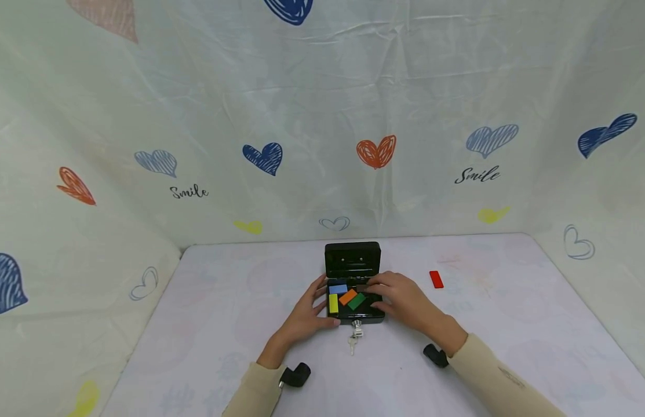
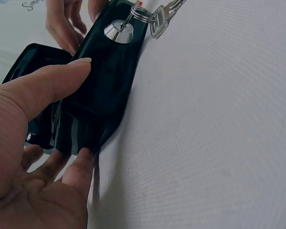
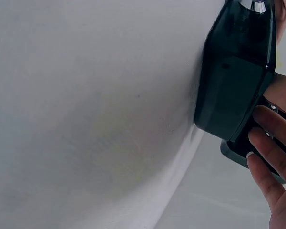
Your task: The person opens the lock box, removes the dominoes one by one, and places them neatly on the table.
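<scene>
A small black cash box (image 1: 371,315) stands on the table with its lid (image 1: 352,259) raised at the back. Colored blocks lie inside: a yellow block (image 1: 333,303), a blue block (image 1: 338,289), an orange block (image 1: 347,297), a green block (image 1: 356,301) and a dark brown block (image 1: 361,288). My left hand (image 1: 305,317) holds the box's left end, thumb at the front and fingers along the side. Over the right part of the box is my right hand (image 1: 403,298), fingertips at the brown block, thumb apart from them near the right rim.
Keys (image 1: 352,343) hang from the lock (image 1: 357,324) at the box's front. A red block (image 1: 436,279) lies on the white table (image 1: 239,324), right of the box. Behind the table hangs a pale sheet (image 1: 312,104) printed with hearts.
</scene>
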A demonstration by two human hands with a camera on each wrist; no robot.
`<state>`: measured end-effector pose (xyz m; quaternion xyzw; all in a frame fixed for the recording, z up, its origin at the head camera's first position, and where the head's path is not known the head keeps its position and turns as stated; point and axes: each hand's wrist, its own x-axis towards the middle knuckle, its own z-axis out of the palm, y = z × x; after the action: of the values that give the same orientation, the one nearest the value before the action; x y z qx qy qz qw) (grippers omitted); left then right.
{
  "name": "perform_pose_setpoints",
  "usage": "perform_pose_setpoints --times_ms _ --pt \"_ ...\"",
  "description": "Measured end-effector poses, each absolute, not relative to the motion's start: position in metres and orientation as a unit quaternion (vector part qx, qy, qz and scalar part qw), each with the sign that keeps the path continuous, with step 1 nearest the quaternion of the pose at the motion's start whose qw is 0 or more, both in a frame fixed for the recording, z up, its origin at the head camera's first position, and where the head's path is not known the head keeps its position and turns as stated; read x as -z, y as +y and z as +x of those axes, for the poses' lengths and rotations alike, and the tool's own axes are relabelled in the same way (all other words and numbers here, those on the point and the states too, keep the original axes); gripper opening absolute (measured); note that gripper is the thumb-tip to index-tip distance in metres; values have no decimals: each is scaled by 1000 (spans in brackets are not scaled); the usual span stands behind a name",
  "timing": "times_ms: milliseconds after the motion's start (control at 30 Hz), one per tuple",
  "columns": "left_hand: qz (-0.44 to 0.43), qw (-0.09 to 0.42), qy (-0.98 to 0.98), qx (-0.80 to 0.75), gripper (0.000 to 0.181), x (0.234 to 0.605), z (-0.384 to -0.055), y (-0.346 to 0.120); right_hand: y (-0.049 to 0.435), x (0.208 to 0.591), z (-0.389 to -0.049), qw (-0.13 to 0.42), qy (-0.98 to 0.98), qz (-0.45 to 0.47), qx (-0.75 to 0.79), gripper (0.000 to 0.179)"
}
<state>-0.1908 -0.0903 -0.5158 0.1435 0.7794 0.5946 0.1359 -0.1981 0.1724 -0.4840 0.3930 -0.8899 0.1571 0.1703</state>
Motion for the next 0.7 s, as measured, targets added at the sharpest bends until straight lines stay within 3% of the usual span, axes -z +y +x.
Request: perform_pose_setpoints --times_ms 700 --pt "151 143 774 -597 104 514 -190 -92 152 483 -216 101 -887 438 -105 30"
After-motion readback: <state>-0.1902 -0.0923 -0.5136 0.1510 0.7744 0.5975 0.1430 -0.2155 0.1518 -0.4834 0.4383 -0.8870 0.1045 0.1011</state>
